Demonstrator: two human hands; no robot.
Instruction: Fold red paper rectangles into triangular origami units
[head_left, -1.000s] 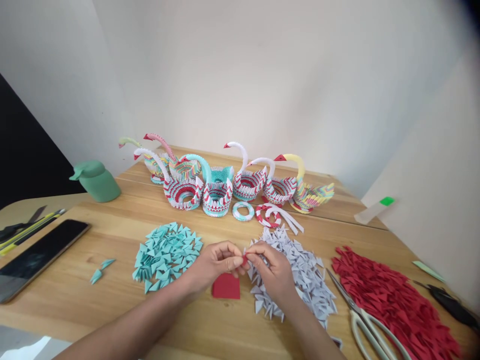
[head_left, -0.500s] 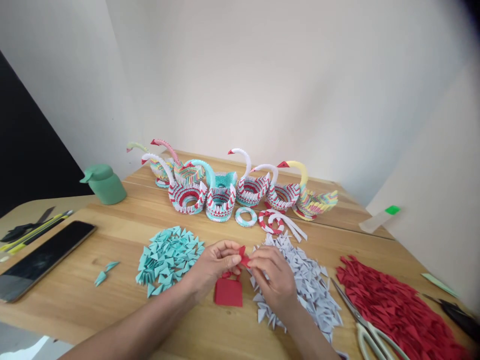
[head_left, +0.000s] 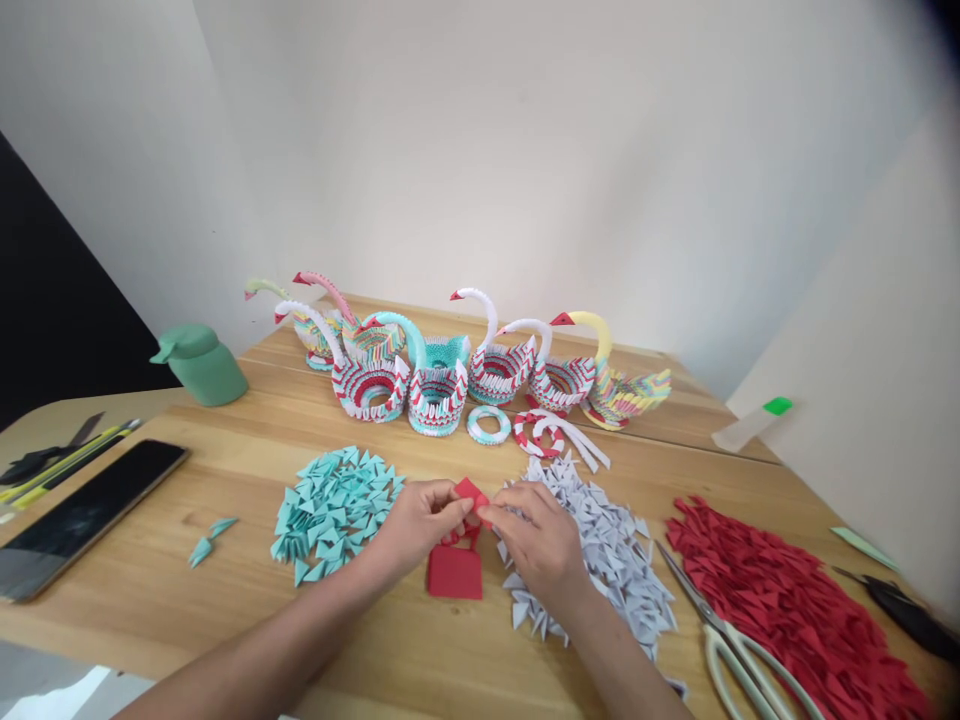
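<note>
Between both hands, above the table, is a small piece of red paper [head_left: 468,490]. My left hand [head_left: 426,520] pinches it from the left, thumb and fingers closed. From the right, my right hand [head_left: 541,535] grips its edge with closed fingertips. Just below them lies a stack of red paper rectangles [head_left: 454,573], with a few small red pieces behind it, partly hidden by the fingers. A pile of teal folded triangles [head_left: 337,510] lies beside my left hand. Pale grey-white folded triangles [head_left: 619,560] spread behind and under my right hand and forearm.
Folded paper swans [head_left: 439,395] stand along the back, with paper rings [head_left: 488,425] before them. On the right are scissors [head_left: 724,625] and a red triangle heap [head_left: 780,600]. A phone [head_left: 90,520], pens [head_left: 71,465] and a green pot [head_left: 202,365] are on the left.
The red paper is turned and shows a wider, flatter face between the fingers. Both hands have shifted slightly left, and the whole view has moved a little.
</note>
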